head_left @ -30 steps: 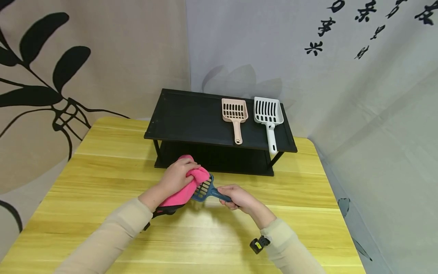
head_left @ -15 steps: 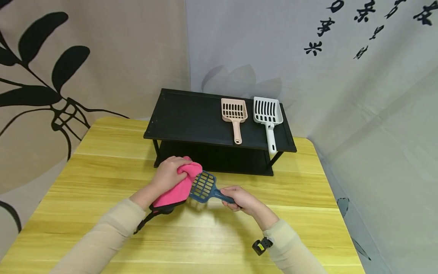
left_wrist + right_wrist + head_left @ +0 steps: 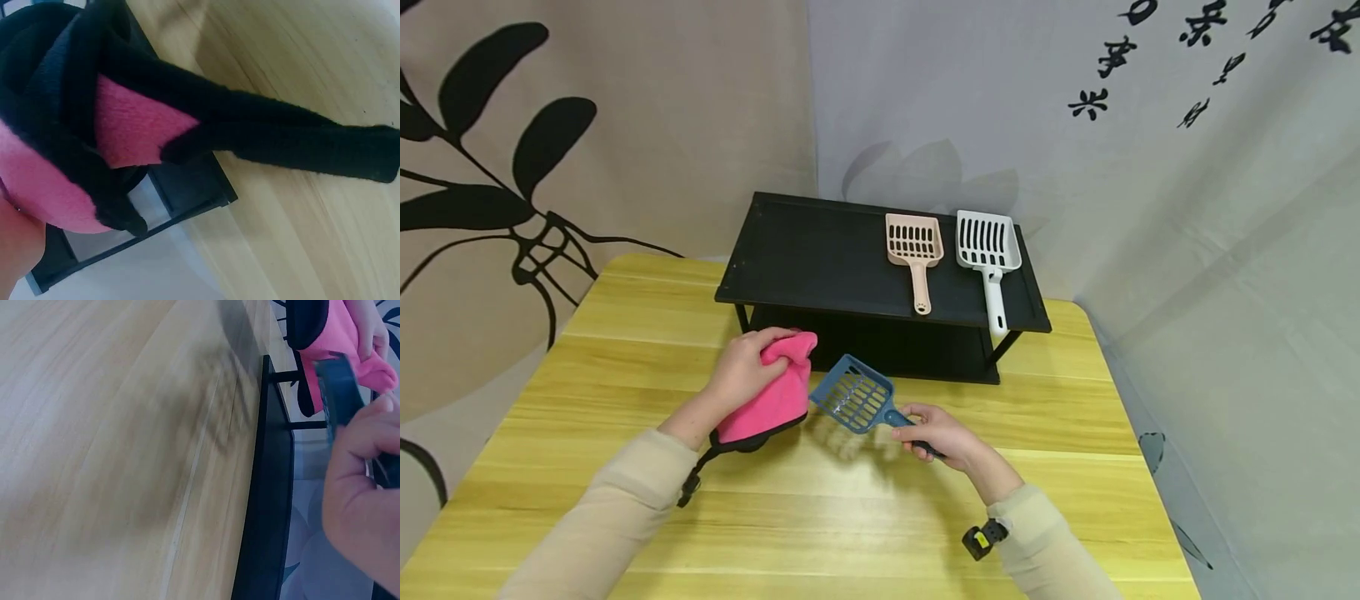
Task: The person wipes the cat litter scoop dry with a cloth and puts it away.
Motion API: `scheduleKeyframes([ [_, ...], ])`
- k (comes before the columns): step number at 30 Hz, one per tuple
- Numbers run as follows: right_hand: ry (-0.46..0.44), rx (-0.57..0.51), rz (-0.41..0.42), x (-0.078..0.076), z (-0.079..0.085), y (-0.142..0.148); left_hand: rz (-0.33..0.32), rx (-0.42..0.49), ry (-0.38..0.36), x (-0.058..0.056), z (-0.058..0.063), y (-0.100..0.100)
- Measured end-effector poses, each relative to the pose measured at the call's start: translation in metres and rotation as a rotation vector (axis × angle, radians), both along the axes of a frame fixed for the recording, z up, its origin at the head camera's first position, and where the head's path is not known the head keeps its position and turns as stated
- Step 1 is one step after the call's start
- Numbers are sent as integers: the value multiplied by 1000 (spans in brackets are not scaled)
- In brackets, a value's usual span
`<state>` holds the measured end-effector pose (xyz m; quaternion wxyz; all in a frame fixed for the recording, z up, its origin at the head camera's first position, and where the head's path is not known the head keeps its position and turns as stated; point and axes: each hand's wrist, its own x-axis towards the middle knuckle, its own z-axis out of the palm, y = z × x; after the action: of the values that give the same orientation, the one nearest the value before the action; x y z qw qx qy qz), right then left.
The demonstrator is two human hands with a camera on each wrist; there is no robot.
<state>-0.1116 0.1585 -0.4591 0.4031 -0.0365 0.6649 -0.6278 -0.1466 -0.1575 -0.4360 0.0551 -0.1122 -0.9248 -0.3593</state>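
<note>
A blue slotted litter scoop point(image 3: 854, 397) is held over the table by its handle in my right hand point(image 3: 942, 435), its head pointing to the back left. My left hand point(image 3: 747, 372) grips a bright pink cloth point(image 3: 775, 398) with black edging, bunched under the fingers. Scoop and cloth stand apart, with a narrow gap between them. In the left wrist view the black trim point(image 3: 294, 144) hangs out as a long strip beside the pink fabric point(image 3: 134, 125). The right wrist view shows the scoop point(image 3: 339, 394) edge-on, close to the cloth point(image 3: 340, 337).
Behind the hands stands a two-tier black rack point(image 3: 820, 258). On its top lie a pale pink scoop point(image 3: 914, 243) and a white scoop point(image 3: 988, 243), handles toward me. All of this is on a wooden table point(image 3: 820, 533), with printed curtains behind.
My left hand has drawn the pink cloth off the blue scoop, leftward. The scoop's head, partly covered before, is now fully visible and turned, and my right hand has shifted slightly right.
</note>
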Motion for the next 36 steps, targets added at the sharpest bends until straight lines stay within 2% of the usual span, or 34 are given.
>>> scheduleKeyframes([
  [5,76,65,-34,0,-2,-3,16,15,2,3,2,-2],
  [9,136,119,-51,0,-4,-3,-19,41,46,4,4,-2],
  [12,155,153,-49,0,-5,-5,-43,26,67,4,6,-1],
  [16,154,163,-38,0,-3,-8,-69,-15,28,6,10,3],
  [21,125,155,-20,0,-1,-16,-160,41,-63,12,11,19],
  [24,115,141,-13,-1,1,-21,-231,47,-41,15,8,30],
  [26,110,132,-17,-1,2,-23,-252,26,-4,17,4,35],
  [30,112,116,-40,-2,5,-23,-228,-6,54,18,0,38],
  [36,99,88,-37,-2,8,-18,-164,-5,36,15,1,32],
])
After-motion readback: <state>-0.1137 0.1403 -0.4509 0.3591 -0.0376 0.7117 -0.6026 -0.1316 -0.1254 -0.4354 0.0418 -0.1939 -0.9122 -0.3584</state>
